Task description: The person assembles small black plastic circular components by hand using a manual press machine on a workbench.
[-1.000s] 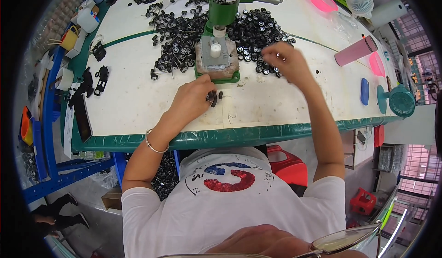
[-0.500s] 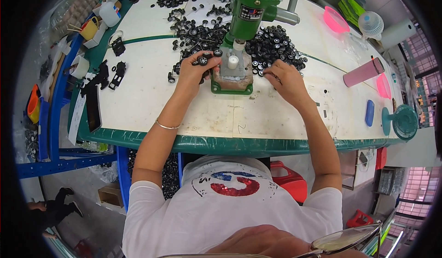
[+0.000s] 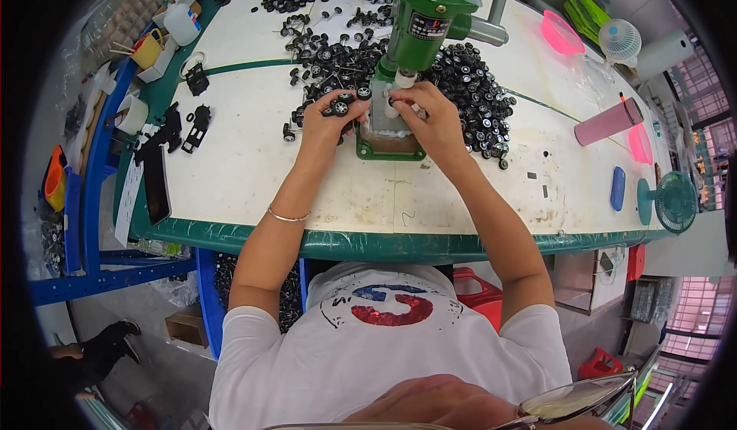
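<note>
A green bench press stands on the table before me. My left hand, at the left side of its base, is closed on several small black toy wheels with silvery hubs; any axles between them are mostly hidden by my fingers. My right hand is over the press plate, thumb and fingers pinched beside the white post. A small black wheel shows at its fingertips, partly covered.
A heap of loose wheels lies right of the press, and wheels on thin axles spread to its left. Black chassis parts and a phone are at the left. A pink tumbler and small fan are at the right.
My right hand has moved left from the edge of the wheel heap to the press post, a small wheel at its fingertips. The left hand has stayed beside the press with its wheels.
</note>
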`<state>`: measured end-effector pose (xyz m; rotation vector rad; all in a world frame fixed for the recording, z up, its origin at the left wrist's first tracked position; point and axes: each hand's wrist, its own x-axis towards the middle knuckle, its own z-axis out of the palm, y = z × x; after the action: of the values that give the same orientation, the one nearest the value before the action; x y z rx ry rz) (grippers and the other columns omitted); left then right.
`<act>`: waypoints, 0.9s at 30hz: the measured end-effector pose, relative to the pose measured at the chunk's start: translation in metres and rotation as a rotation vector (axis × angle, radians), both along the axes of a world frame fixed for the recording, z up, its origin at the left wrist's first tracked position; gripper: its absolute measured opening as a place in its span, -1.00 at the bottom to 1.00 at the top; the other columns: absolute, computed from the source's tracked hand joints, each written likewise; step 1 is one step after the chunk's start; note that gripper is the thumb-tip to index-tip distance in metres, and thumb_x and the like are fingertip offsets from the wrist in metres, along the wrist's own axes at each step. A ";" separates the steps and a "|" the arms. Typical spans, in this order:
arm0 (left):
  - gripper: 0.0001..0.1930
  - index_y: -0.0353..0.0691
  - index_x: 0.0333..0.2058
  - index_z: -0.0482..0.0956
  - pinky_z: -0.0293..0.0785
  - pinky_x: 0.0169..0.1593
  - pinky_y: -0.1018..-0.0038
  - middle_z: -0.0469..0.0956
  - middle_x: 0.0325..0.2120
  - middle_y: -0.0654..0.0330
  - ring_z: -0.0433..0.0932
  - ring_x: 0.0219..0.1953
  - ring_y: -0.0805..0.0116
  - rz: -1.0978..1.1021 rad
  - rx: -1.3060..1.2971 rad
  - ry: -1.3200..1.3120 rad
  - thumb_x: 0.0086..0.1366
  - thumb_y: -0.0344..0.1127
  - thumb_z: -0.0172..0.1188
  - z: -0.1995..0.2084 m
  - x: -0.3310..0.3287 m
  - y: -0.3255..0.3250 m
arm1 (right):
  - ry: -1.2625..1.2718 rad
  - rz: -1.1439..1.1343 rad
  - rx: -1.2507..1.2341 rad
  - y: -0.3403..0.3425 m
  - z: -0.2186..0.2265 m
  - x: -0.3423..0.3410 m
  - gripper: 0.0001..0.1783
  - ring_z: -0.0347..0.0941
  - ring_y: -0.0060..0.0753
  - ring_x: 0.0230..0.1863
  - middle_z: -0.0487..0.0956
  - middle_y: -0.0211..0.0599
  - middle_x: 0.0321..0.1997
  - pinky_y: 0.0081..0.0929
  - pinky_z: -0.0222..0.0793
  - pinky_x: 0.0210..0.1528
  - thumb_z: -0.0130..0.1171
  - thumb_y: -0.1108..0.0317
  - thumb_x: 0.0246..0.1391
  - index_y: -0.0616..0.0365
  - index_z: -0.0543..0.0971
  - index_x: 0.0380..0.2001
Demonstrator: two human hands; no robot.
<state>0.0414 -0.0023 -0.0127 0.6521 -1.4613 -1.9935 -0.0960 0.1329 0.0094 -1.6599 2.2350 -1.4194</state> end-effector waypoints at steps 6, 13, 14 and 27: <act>-0.76 -0.31 -0.29 0.59 0.34 -0.42 0.67 0.54 -0.54 0.30 0.46 -0.50 0.59 0.012 -0.171 -0.051 0.04 -0.40 0.36 0.009 -0.008 0.003 | -0.446 0.059 0.229 -0.006 0.014 -0.016 -0.77 0.50 -0.37 -0.27 0.49 -0.28 -0.22 -0.46 0.42 -0.21 0.20 0.37 -0.05 0.11 0.62 -0.26; -0.74 -0.30 -0.29 0.62 0.33 -0.40 0.67 0.52 -0.57 0.33 0.42 -0.53 0.60 -0.035 -0.275 -0.131 0.02 -0.38 0.39 0.025 -0.022 0.000 | 0.105 0.000 0.300 -0.003 0.025 -0.012 -0.77 0.50 -0.31 -0.21 0.49 -0.28 -0.19 -0.41 0.42 -0.16 0.18 0.38 -0.05 0.02 0.63 -0.24; -0.74 -0.30 -0.29 0.62 0.32 -0.41 0.67 0.52 -0.57 0.34 0.42 -0.54 0.61 -0.032 -0.274 -0.133 0.02 -0.37 0.40 0.025 -0.024 0.001 | 0.005 0.035 0.286 -0.003 0.023 -0.014 -0.76 0.49 -0.28 -0.20 0.48 -0.28 -0.19 -0.41 0.42 -0.15 0.19 0.37 -0.05 0.00 0.63 -0.24; -0.75 -0.23 -0.32 0.66 0.31 -0.39 0.64 0.54 -0.56 0.39 0.37 -0.51 0.64 0.008 -0.361 0.013 -0.02 -0.33 0.41 0.011 -0.037 0.007 | -0.667 -0.109 -0.132 0.030 0.048 -0.071 -0.63 0.46 -0.53 -0.17 0.57 -0.29 -0.14 -0.57 0.36 -0.07 0.13 0.41 0.07 0.26 0.50 -0.03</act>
<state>0.0045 0.0050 -0.0021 0.4846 -1.7477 -1.6616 -0.1672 0.1628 0.0574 -0.8851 1.8889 -1.8279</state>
